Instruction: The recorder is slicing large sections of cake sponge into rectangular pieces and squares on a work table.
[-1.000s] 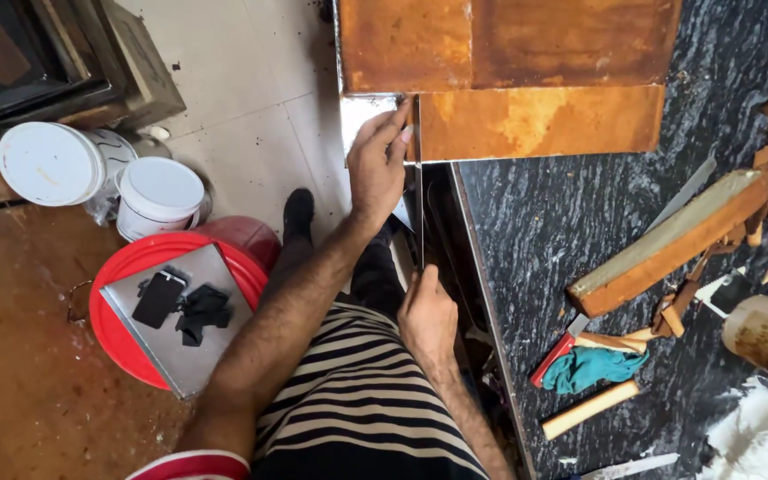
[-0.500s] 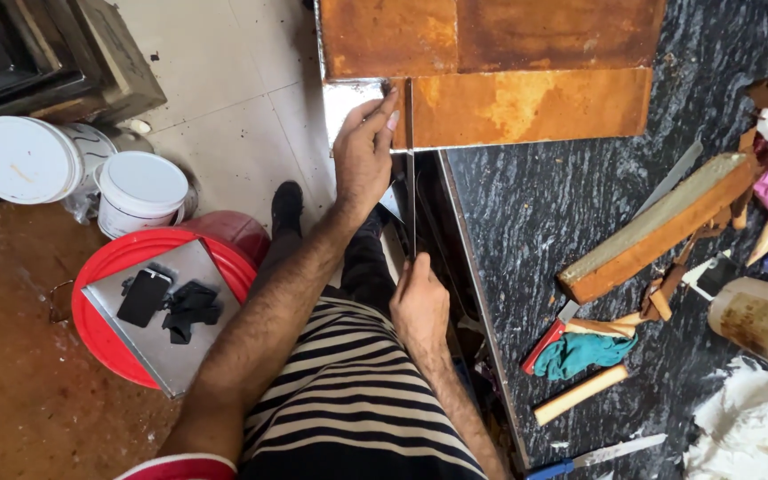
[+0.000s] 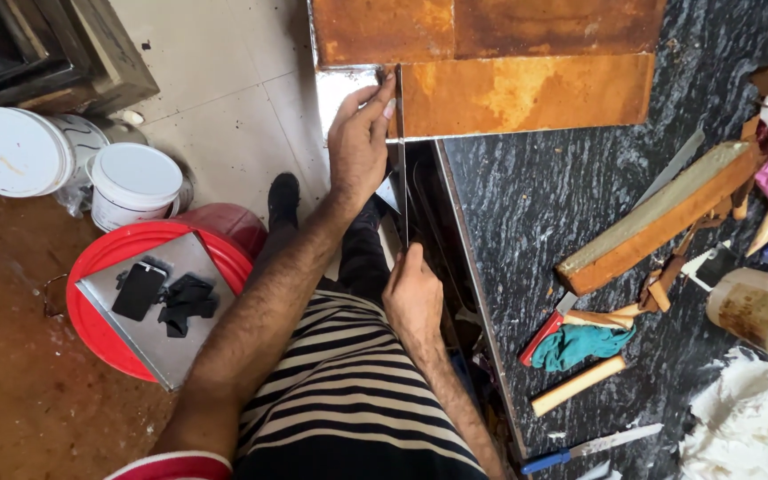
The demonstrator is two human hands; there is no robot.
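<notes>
Little had moved since the earlier frames: both hands kept their places on the thin blade point(image 3: 403, 191), and only the view had drifted slightly. Left hand point(image 3: 359, 142) lay against the blade's far end at the edge of the rusty panel point(image 3: 526, 93), fingers stretched almost straight. Right hand point(image 3: 412, 298) was curled tight around the blade's near end, beside the dark counter point(image 3: 580, 196). Behind, a red lid point(image 3: 100, 320) carried a grey plate point(image 3: 157, 356).
</notes>
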